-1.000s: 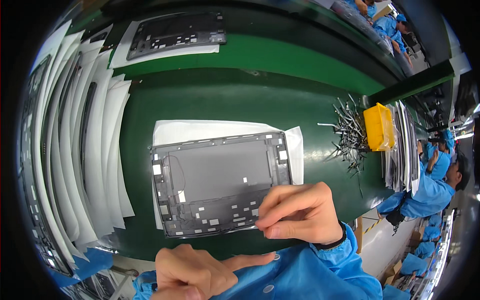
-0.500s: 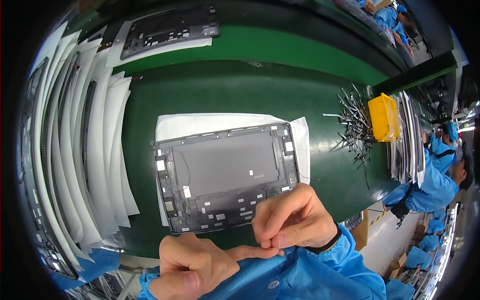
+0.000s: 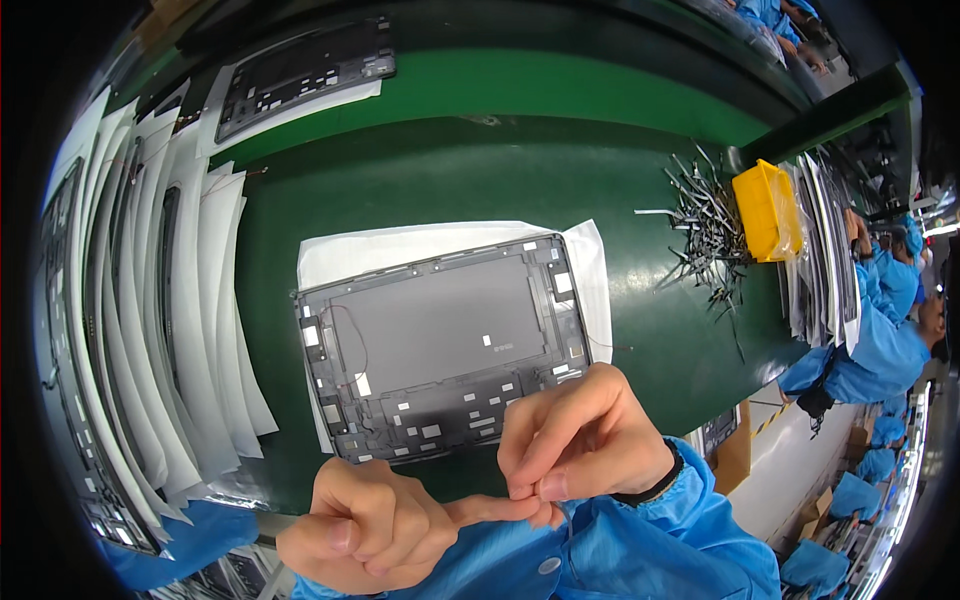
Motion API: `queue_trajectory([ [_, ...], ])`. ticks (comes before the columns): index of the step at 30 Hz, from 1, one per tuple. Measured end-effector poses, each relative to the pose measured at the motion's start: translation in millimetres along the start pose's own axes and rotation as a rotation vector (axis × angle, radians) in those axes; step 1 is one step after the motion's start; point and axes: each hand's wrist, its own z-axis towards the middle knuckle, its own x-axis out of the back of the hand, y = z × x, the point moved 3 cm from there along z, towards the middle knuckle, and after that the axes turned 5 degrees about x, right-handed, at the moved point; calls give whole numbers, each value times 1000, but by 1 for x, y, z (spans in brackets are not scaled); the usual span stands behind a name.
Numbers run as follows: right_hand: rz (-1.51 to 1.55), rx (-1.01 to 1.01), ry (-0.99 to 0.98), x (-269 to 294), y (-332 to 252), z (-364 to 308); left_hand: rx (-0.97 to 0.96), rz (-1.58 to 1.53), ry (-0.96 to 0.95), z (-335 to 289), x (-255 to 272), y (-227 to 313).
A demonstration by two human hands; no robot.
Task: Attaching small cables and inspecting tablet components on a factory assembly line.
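Observation:
Close to my body, my left hand (image 3: 385, 525) has its index finger stretched to the right and its other fingers curled. My right hand (image 3: 590, 440) pinches thumb and index finger together at the tip of that finger. Whatever lies in the pinch is too small to make out, and the left hand's curled fingers hide their inside. Just beyond both hands, a dark grey tablet-like housing (image 3: 440, 310) lies open side up, with small white pads and a thin wire on it. My right hand covers its near right corner. Under it is a white sheet (image 3: 597, 270).
Upright housings with white sheets between them (image 3: 215, 320) stand at the left. Another housing (image 3: 300, 80) lies on the far ledge. At the right are a heap of dark strips (image 3: 708, 225), a yellow bin (image 3: 765, 210) and more stacked sheets (image 3: 825, 260). Co-workers in blue sit beyond.
The whole view has shifted slightly, so the bench things appear a little further left. My hands keep the same pinch, with the left hand slightly further left and the right fingertips slightly shifted.

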Motion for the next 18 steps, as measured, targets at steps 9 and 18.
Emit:
queue_trajectory([
  [9, 170, -27, 42, 10, 4, -1, 32, 245, 18, 8, -16, 3],
  [18, 64, -4, -7, 9, 1, 0, 213, -324, 169, 3, 4, -4],
])
